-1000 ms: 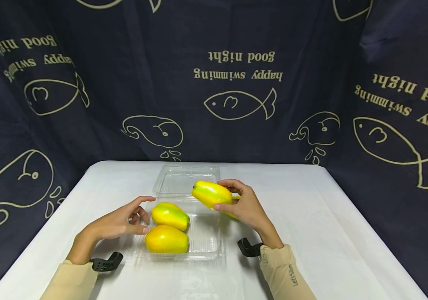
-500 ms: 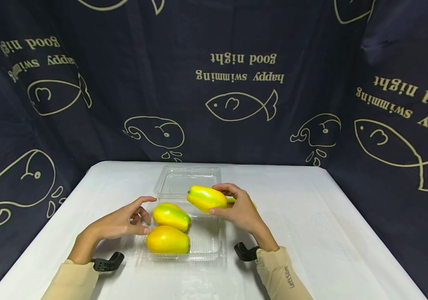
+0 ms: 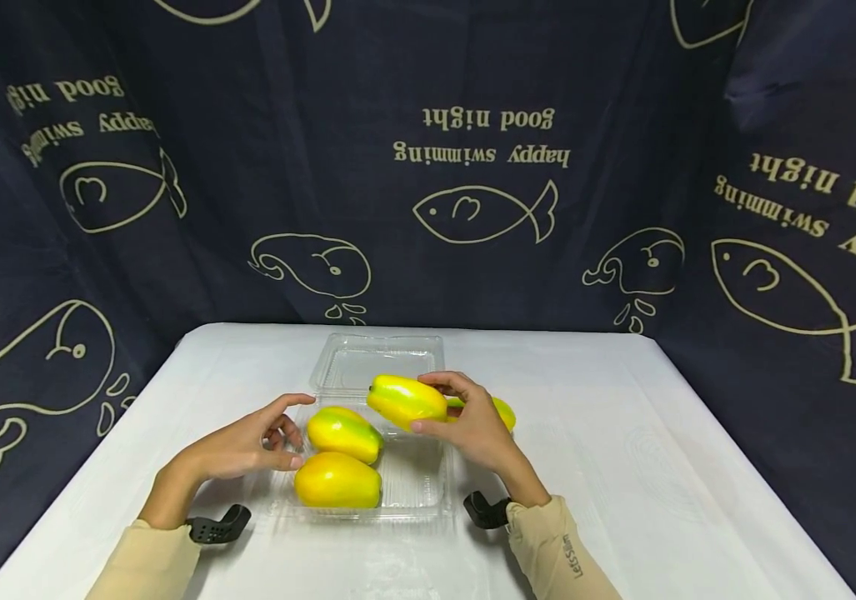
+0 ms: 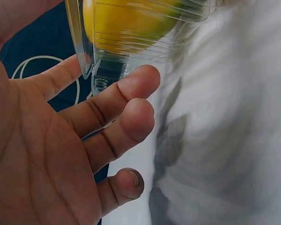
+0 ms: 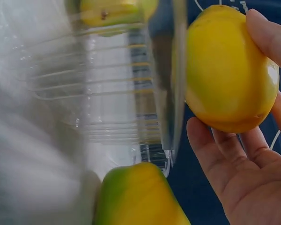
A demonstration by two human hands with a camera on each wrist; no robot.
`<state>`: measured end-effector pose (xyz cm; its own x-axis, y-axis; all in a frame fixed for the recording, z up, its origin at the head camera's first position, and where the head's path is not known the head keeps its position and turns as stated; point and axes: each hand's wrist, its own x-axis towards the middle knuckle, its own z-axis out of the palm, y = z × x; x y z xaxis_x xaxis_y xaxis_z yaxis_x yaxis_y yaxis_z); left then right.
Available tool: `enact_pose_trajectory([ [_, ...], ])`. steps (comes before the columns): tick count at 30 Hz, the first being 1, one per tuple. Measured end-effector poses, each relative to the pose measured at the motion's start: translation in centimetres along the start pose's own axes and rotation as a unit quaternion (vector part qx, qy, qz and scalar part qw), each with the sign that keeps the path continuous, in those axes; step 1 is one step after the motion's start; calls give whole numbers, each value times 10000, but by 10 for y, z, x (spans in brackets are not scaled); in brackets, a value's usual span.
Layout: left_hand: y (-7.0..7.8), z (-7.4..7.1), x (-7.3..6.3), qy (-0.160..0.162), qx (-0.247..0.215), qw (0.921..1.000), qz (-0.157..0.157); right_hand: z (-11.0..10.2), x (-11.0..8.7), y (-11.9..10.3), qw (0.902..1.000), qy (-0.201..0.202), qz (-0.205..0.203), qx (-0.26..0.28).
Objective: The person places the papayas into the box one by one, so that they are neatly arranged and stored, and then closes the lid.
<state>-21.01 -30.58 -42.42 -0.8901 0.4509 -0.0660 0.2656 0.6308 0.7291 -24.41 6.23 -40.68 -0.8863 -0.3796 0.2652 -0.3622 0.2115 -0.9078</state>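
Note:
My right hand [image 3: 476, 423] grips a yellow-green papaya [image 3: 407, 402] between thumb and fingers, over the far right part of a clear plastic clamshell box [image 3: 416, 487]. In the right wrist view the held papaya [image 5: 232, 70] is beside the box's rim, fingers under one side and thumb on the other. Two more papayas lie in the box's left half, one farther back [image 3: 343, 433] and one nearer [image 3: 337, 481]. My left hand [image 3: 236, 446] is at the box's left edge, fingers loosely bent; index finger and thumb reach its rim.
Behind the base lies the box's opened lid [image 3: 378, 362]. Another papaya [image 3: 504, 412] rests on the white table [image 3: 645, 483] right of the box, partly hidden by my right hand. A dark printed curtain [image 3: 473, 283] hangs around the table's back and sides.
My right hand has carried the held papaya left and slightly toward me, over the box, uncovering more of the papaya behind it. The left hand stays at the box's left edge.

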Motion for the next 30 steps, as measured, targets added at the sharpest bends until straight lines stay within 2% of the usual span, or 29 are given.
enact_pose_trajectory([
  [14, 1, 1, -1, 3, -24, 10000, 64, 5, -1, 8, 9984, -372, -107, -416],
  [24, 3, -2, -2, -16, -39, 10000, 37, 8, -1, 11, 9956, -447, -184, -808],
  [30, 3, 0, -1, -38, -84, 9998, 200, 9, -1, 12, 9934, -384, -168, -1072],
])
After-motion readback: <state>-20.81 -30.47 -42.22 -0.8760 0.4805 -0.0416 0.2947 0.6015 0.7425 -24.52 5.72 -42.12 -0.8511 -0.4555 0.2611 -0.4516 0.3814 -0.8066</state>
